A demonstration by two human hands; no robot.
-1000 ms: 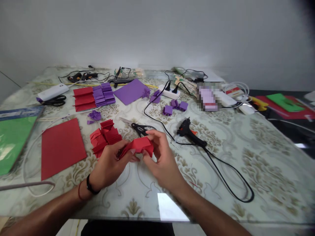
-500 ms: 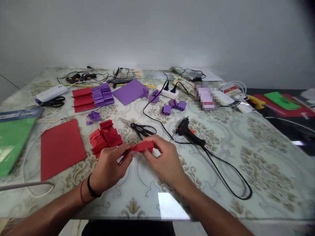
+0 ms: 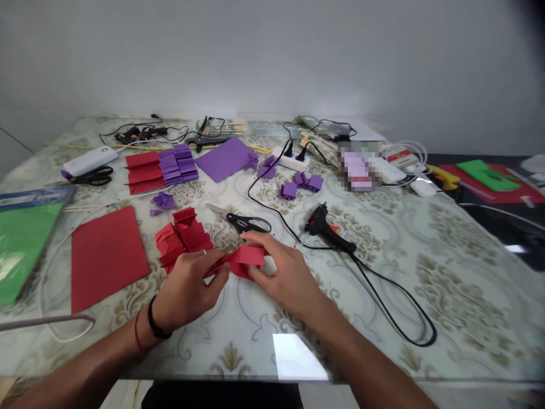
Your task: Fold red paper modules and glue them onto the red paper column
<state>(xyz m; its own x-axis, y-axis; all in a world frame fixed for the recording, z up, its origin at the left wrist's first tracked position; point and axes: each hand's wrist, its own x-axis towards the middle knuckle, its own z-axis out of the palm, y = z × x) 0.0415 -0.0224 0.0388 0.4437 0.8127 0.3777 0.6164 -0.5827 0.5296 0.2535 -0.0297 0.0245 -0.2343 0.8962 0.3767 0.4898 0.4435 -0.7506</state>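
Observation:
Both my hands hold one folded red paper piece low over the table's near middle. My left hand pinches its left end with fingers closed. My right hand grips its right end, fingers curled over the fold. Just left of my hands lies a pile of folded red pieces. Black-handled scissors lie right behind the paper. A black glue gun with its cable rests to the right.
A flat red sheet and a green sheet lie at the left. Further back are stacked red and purple folded strips, a purple sheet, small purple folded bits, a white power strip, cables and other tools.
My hands have lowered the red piece toward the table and pressed it flatter. My right fingers shifted over its right end. Nothing else on the table moved.

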